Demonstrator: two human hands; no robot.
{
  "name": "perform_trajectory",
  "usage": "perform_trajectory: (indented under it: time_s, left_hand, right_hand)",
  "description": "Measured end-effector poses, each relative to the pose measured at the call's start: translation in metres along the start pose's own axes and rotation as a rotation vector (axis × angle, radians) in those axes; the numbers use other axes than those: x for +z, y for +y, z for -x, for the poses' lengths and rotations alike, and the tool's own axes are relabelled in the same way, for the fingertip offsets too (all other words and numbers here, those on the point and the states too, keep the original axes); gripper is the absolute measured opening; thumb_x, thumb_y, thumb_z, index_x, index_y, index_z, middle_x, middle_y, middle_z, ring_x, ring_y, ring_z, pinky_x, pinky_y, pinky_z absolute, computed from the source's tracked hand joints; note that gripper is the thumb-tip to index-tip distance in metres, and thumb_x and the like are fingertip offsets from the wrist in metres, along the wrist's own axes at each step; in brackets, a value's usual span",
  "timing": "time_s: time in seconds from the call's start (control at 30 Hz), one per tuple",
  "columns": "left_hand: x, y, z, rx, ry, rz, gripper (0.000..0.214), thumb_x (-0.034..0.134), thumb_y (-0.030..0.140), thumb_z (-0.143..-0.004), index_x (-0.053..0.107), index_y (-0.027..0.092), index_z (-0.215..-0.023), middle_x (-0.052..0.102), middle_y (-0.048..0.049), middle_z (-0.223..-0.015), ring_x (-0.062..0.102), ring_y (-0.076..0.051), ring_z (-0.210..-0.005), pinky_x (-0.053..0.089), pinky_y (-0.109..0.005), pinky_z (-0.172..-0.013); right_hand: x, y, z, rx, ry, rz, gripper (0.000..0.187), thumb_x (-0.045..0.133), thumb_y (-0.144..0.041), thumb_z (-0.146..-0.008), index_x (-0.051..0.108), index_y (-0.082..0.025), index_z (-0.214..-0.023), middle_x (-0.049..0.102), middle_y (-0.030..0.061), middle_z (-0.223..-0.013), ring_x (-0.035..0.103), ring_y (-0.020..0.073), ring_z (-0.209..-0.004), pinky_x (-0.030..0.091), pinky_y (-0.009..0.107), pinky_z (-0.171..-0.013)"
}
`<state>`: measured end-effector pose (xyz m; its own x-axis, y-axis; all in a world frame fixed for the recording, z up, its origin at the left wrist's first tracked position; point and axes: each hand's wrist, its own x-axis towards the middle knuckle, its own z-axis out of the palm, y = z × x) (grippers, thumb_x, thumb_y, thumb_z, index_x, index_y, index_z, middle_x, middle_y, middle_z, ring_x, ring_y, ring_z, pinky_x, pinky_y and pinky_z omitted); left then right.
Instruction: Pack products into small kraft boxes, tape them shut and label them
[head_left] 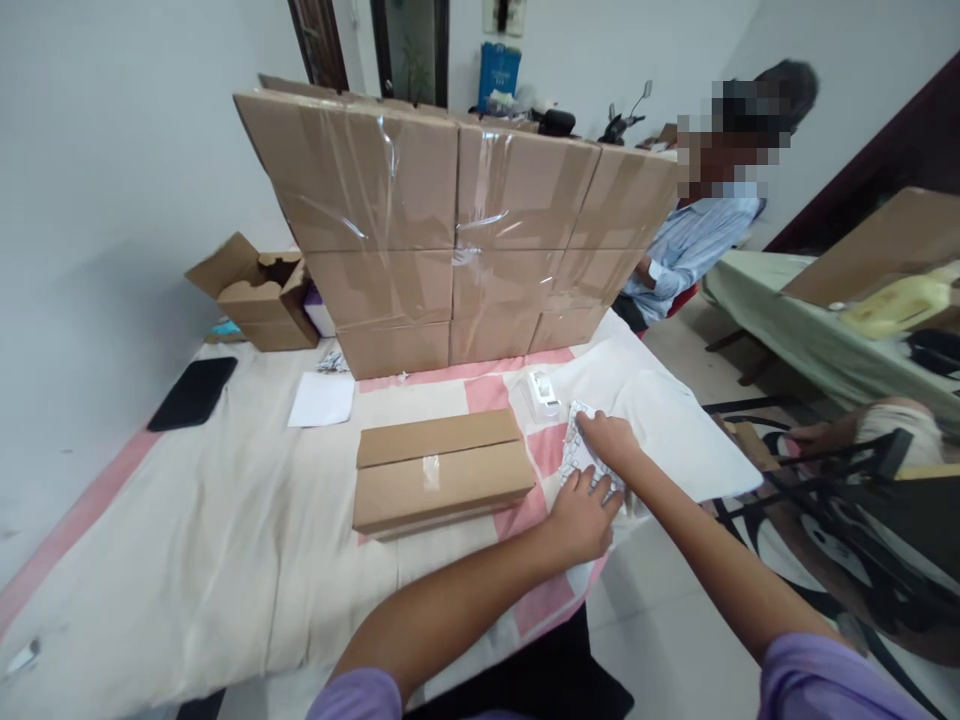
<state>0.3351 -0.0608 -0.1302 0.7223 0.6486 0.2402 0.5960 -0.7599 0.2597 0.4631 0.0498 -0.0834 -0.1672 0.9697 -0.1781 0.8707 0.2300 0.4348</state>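
Note:
A white sheet with a grey printed pattern [574,455] lies on the cloth to the right of a closed cardboard box [435,490]. My left hand [583,515] rests across the sheet's near end with its fingers spread. Farther up, my right hand [611,443] has its fingers drawn together on the sheet's far right part; its fingertips are partly hidden. The box lies flat, with a short piece of clear tape [430,473] over its top seam. Just beyond the sheet stands a small white tape dispenser [543,395].
Stacked, taped cardboard boxes [390,200] form a wall at the back. An open carton [270,310], a white paper [321,400] and a black flat item [193,393] lie to the left. A person in a light blue shirt [701,245] sits behind, right.

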Motion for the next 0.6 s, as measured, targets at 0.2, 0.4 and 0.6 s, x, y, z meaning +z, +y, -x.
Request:
perform_trajectory:
  time_s: [0.2, 0.4, 0.6]
  left_hand:
    - [0.0029, -0.0002, -0.0004, -0.002, 0.004, 0.005, 0.052, 0.054, 0.039, -0.094, 0.049, 0.017, -0.141, 0.052, -0.0140, -0.148, 0.041, -0.036, -0.140, 0.036, -0.049, -0.113]
    - [0.0014, -0.0002, -0.0012, -0.007, 0.001, 0.011, 0.051, 0.054, 0.040, -0.094, 0.050, 0.017, -0.140, 0.052, -0.0133, -0.147, 0.043, -0.036, -0.139, 0.037, -0.049, -0.113]
    - [-0.0003, 0.0003, -0.0017, -0.014, 0.007, 0.022, 0.051, 0.054, 0.039, -0.094, 0.050, 0.016, -0.139, 0.052, -0.0138, -0.147, 0.041, -0.037, -0.140, 0.036, -0.048, -0.113]
  right_hand:
    - [0.0026, -0.0059, 0.0009, 0.039, 0.020, -0.019, 0.029, 0.037, -0.013, -0.103, 0.057, -0.012, -0.124, 0.069, 0.0221, -0.108, 0.075, 0.0284, -0.097, 0.055, 0.034, -0.076]
    - [0.0038, -0.0086, 0.0007, 0.061, 0.029, -0.027, 0.029, 0.040, -0.012, -0.101, 0.056, -0.009, -0.125, 0.068, 0.0244, -0.108, 0.075, 0.0291, -0.097, 0.055, 0.035, -0.077]
    - [0.0047, -0.0072, -0.0020, 0.050, 0.021, -0.020, 0.029, 0.037, -0.011, -0.101, 0.056, -0.010, -0.124, 0.069, 0.0225, -0.107, 0.076, 0.0293, -0.095, 0.055, 0.036, -0.076]
